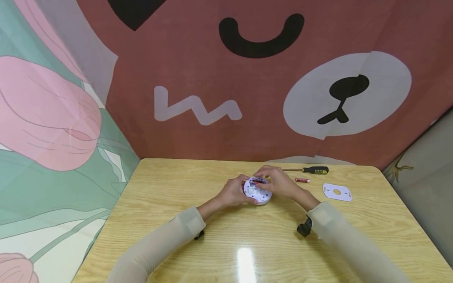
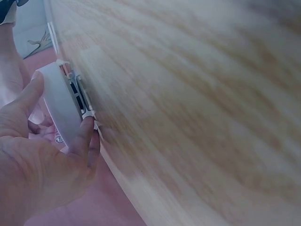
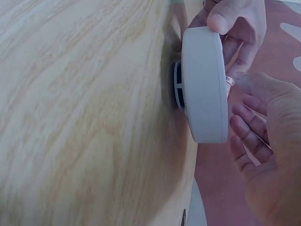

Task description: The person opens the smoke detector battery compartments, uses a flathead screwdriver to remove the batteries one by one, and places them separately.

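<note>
A round white smoke detector [image 1: 258,195] is held back side up, its vented face toward the wooden table. My left hand [image 1: 231,192] grips it by the rim from the left, thumb on the near side. At the battery compartment my right hand [image 1: 279,182] pinches a red-and-white battery [image 3: 229,86] between thumb and fingers. In the right wrist view this battery sticks out from the detector's back, while the other right fingers curl loosely beside it. The compartment's inside is mostly hidden by the fingers. The left wrist view shows the detector's white side [image 2: 61,101] and dark vents.
On the table [image 1: 219,243], to the right of the hands, lies a loose red battery [image 1: 302,180]. Behind it is a screwdriver with a black-and-yellow handle [image 1: 315,169]. Farther right lies a white mounting plate [image 1: 330,190] with a round hole. A printed cloth hangs behind the table.
</note>
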`<state>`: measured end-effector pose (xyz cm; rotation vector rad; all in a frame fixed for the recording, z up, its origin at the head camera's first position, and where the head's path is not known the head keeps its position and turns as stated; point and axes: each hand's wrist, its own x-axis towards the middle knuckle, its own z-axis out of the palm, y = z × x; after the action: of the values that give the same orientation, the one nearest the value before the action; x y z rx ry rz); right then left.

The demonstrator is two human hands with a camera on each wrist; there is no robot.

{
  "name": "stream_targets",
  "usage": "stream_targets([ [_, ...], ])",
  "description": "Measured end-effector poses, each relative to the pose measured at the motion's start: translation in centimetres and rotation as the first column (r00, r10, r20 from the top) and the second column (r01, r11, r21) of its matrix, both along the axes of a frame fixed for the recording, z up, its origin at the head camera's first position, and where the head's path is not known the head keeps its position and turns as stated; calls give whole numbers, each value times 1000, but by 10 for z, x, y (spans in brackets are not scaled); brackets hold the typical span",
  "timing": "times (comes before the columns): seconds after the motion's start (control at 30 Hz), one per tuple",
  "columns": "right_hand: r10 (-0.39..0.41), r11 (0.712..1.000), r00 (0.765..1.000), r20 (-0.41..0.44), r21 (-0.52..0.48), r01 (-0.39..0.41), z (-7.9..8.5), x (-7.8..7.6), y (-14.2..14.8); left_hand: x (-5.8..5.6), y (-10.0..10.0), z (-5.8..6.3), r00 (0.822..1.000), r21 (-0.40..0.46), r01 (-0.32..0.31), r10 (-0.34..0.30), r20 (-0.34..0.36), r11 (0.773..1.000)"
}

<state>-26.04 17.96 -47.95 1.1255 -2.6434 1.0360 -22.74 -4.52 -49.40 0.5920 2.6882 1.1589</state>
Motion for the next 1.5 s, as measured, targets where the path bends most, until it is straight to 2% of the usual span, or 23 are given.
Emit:
stream_targets([
  [0.4,-13,1000,1000,27,-17,13,-11,-1,-4,-1,1,-3,1000,-14,-2,2,8,1000],
  [0.83,-19,999,998,-55,-52,16,-19,-1,-9,-2,1,-4,1000,-3,-9,9,20,1000],
  [1.5,8,995,993,-114,-95,-19,-23,-4,-10,-2,1,-2,999,0,-15,15,28,1000],
])
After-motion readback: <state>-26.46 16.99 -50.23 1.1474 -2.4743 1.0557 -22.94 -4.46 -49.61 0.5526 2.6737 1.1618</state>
